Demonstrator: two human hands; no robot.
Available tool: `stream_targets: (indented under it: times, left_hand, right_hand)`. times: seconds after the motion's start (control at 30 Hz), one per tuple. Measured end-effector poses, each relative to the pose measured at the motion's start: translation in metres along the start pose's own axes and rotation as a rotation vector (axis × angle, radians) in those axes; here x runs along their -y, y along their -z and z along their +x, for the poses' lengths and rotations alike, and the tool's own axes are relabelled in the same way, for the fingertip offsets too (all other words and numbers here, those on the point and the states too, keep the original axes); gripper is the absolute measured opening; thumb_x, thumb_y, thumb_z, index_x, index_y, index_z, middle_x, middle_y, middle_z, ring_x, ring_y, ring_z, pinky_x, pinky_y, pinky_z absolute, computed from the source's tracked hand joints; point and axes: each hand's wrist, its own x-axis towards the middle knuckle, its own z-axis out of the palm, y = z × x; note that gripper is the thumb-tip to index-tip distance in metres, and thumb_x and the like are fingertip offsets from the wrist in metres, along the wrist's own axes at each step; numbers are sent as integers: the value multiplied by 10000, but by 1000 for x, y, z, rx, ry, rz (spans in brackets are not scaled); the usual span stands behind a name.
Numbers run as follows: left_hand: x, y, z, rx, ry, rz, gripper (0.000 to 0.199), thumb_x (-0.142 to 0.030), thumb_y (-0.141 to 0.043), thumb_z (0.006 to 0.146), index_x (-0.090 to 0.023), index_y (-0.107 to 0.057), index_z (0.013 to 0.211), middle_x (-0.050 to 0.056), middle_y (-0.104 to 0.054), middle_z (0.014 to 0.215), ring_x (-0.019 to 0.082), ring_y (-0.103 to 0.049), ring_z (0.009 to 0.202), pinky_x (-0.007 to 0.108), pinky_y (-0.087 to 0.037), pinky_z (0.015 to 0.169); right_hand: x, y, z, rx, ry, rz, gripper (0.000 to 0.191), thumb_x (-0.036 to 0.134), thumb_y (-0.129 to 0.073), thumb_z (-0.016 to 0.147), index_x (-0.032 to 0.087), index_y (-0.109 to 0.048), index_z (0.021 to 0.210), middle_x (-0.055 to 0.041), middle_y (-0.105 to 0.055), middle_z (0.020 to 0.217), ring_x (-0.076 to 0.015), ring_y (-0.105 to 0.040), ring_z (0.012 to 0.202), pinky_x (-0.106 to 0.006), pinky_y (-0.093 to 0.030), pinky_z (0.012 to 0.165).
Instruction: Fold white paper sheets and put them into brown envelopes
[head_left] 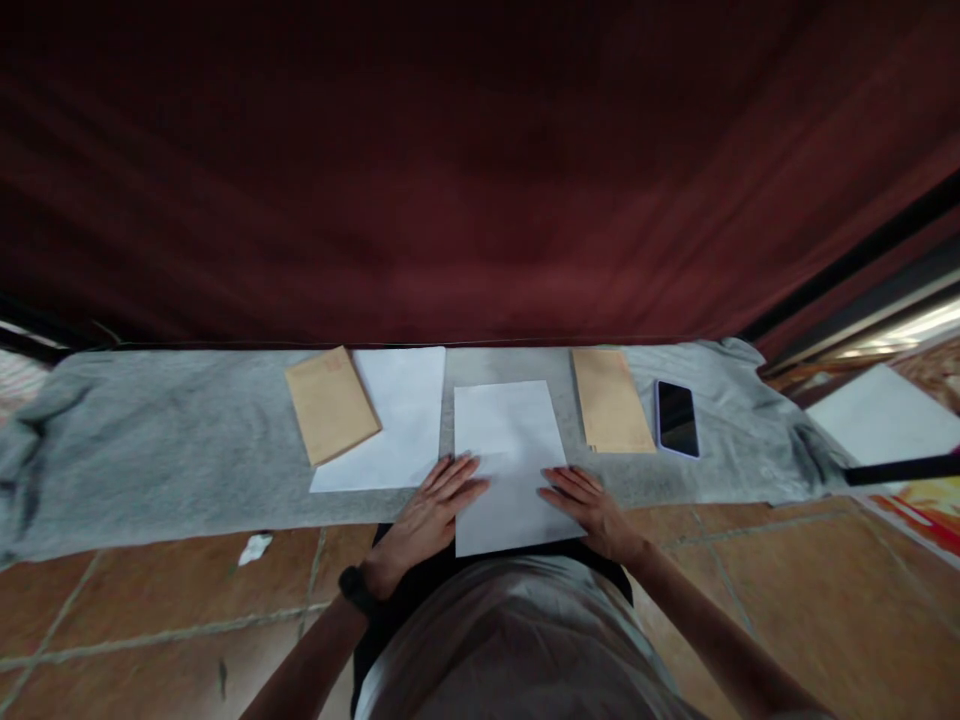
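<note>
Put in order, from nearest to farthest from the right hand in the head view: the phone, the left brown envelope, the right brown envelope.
From the right hand:
1. Right brown envelope: just beyond the hand.
2. Phone: right of that envelope.
3. Left brown envelope: across to the left, overlapping a white sheet.

On the grey cloth (195, 440), the left hand (433, 515) and right hand (602, 513) partly hid a white sheet (504, 425). Beyond the cloth, a red curtain (465, 220) (murky above) was cut off.
</note>
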Motion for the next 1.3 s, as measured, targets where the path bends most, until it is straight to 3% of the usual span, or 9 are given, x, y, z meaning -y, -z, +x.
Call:
stream_targets:
  times: [0.1, 0.3, 0.43, 0.53, 0.63, 0.73, 0.83, 1.07, 1.3]
  left_hand:
    - [-4, -2, -5, 44, -59, 9, 844, 102, -446, 754, -345, -512, 1466, -12, -407, 1613, 198, -287, 1532, 502, -224, 1280]
    - [10, -2, 8, 15, 34, -42, 752, 70, -504, 763, -322, -587, 1399, -3, -455, 1582, 191, -327, 1514, 477, -303, 1253]
    - [17, 1, 5, 22, 24, -157, 549, -32, -545, 863, -333, -662, 1307, -7, -577, 1482, 188, -452, 1443, 478, -318, 1239]
    - [12, 0, 3, -87, 128, -346, 280, -228, -588, 936, -300, -743, 1158, 20, -714, 1297, 209, -609, 1285, 457, -412, 1171]
    - [5, 1, 11, -240, 391, -595, 206, -380, -655, 896, -275, -784, 1018, 48, -783, 1097, 247, -693, 1093, 404, -507, 1042]
    - [4, 3, 31, -401, 600, -777, 224, -438, -704, 830, -243, -789, 902, 51, -785, 922, 245, -699, 910, 335, -540, 880]
    - [8, 4, 53, -538, 633, -836, 258, -463, -708, 801, -212, -759, 820, 22, -727, 793, 191, -628, 750, 267, -497, 723]
    - [19, 7, 93, -667, 786, -814, 295, -428, -738, 751, -221, -588, 604, -41, -499, 556, 148, -483, 606, 231, -377, 588]
    - [22, 18, 117, -527, 919, -355, 187, -335, -676, 843, -232, -633, 693, 11, -579, 596, 214, -614, 679, 275, -393, 676]
  right_hand:
    - [-1, -4, 5, -46, -31, 18, 647, 199, -575, 881, 278, -473, 1515, -60, -434, 1594, -254, -393, 1474, -496, -295, 1235]
    - [-7, -1, 25, -94, -78, 53, 714, 35, -517, 808, 282, -520, 1478, -39, -461, 1576, -222, -406, 1469, -499, -308, 1238]
    - [-12, 4, 22, -63, -73, 105, 648, -9, -487, 805, 300, -640, 1353, -22, -584, 1473, -196, -526, 1377, -484, -353, 1217]
    - [-11, 8, 20, -93, -97, 167, 476, 83, -536, 884, 297, -679, 1285, -32, -671, 1365, -207, -608, 1285, -472, -424, 1161]
    - [-10, 8, 27, -186, -214, 207, 281, 260, -538, 973, 279, -709, 1195, -46, -740, 1223, -227, -673, 1170, -435, -507, 1063]
    - [-11, 7, 39, -282, -415, 196, 284, 388, -482, 1007, 257, -714, 1104, -62, -768, 1075, -245, -718, 1024, -384, -560, 918]
    - [-17, 6, 55, -310, -585, 180, 351, 479, -453, 1004, 230, -701, 997, -69, -758, 901, -248, -727, 850, -327, -548, 754]
    - [-27, 7, 89, -339, -738, 115, 392, 498, -416, 1012, 216, -688, 1028, -64, -740, 805, -228, -698, 738, -279, -457, 636]
    - [-27, 13, 117, -226, -892, -91, 297, 378, -484, 1013, 205, -703, 1115, -110, -772, 888, -252, -730, 813, -292, -463, 679]
